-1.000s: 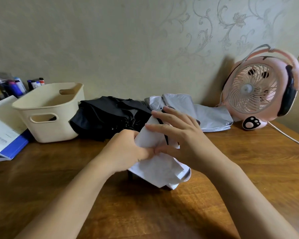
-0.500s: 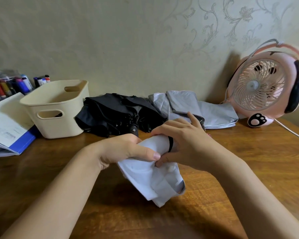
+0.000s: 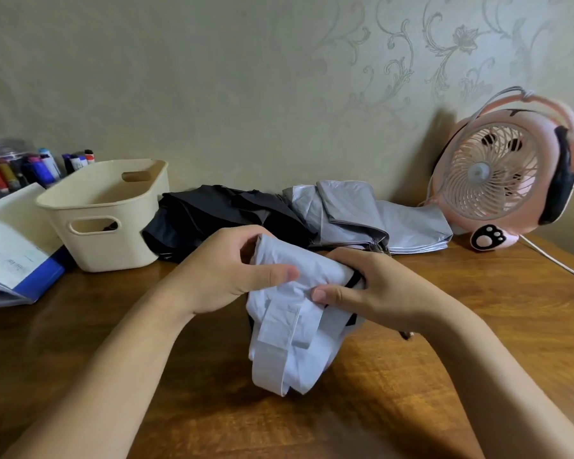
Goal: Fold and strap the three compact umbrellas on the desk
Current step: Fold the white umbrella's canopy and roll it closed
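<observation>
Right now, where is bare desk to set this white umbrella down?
The desk is bare right of the right hand, in front of the cable; also left, between folder and left hand. Both grip the white umbrella. Crowded along the wall: basket, black umbrella, grey umbrella, fan.

A wooden desk [image 3: 411, 376] carries a cream basket [image 3: 113, 240], a black umbrella [image 3: 212, 213] and a grey umbrella [image 3: 362, 213] in a row. A pink fan [image 3: 497, 180] stands at its right end.

wall [image 3: 212, 77]: beige, scroll-patterned | desk [image 3: 444, 326]: brown wood | light: soft, even
</observation>
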